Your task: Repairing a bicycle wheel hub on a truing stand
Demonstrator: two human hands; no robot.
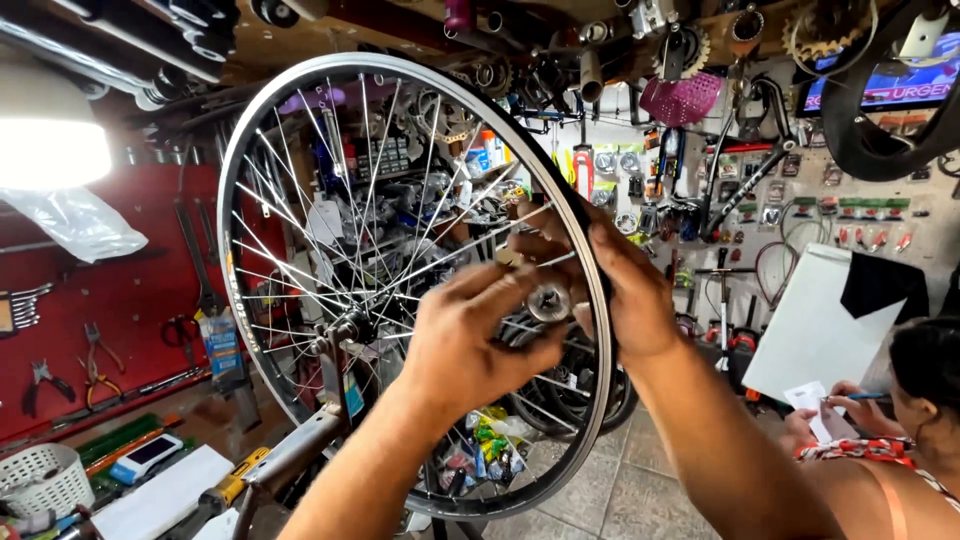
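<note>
At frame centre, left hand (pixel 470 345) is raised with fingers curled toward a small silver round part (pixel 549 301), which sits at its fingertips. Cannot tell whether that part is pinched or merely touched; motion blur hides the finger contact. Right hand (pixel 625 290) wraps the right side of the bicycle wheel rim (pixel 590 270), fingers closed over the rim edge, thumb side toward the camera.

Relation of note: the silver part lies between the two hands, just right of the left fingertips and just left of the right palm, in front of the spokes (pixel 330 230). Left hand is the nearer of the two to it. The wheel stands upright, its plane roughly facing the camera. The hub (pixel 345 328) sits left of and slightly below the left hand, with its axle line running toward the viewer. A metal stand arm (pixel 300 455) rises from lower left to the hub.

Counts: one wheel in hand, one hub, one silver part, two hands of the wearer. More wheels or tyres lean behind, lower right of the rim; number not clear.

Surroundings: a red tool wall (pixel 120 290) at left carries pliers and wrenches. A white basket (pixel 45 480) sits at lower left. A second person (pixel 900 420) at right writes on paper with a pen.
</note>
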